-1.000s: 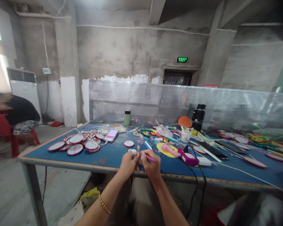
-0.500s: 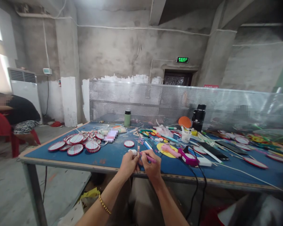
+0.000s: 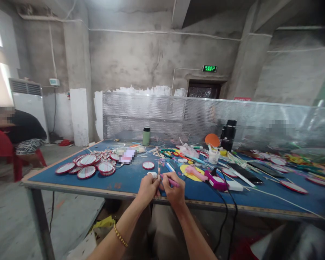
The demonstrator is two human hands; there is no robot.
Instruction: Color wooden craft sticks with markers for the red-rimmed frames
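Observation:
My left hand (image 3: pixel 147 188) and my right hand (image 3: pixel 174 191) meet at the near edge of a blue worktable (image 3: pixel 130 178). The left hand's fingers are closed on a thin wooden stick (image 3: pixel 159 172) that stands upright between the hands. In the right hand's closed fingers is a pink pen-like tool (image 3: pixel 170 181), its tip at the stick. A small white round piece (image 3: pixel 152 174) lies on the table just beyond the left fingers. A gold bead bracelet (image 3: pixel 120 236) is on my left wrist.
Several round red-rimmed discs (image 3: pixel 87 165) lie at the table's left. A pink glue gun (image 3: pixel 214 180) with black cords, a yellow disc (image 3: pixel 190 172), a green bottle (image 3: pixel 146 136) and a black flask (image 3: pixel 228 135) stand further back. A perforated metal screen (image 3: pixel 195 115) backs the table. A seated person (image 3: pixel 21 131) is far left.

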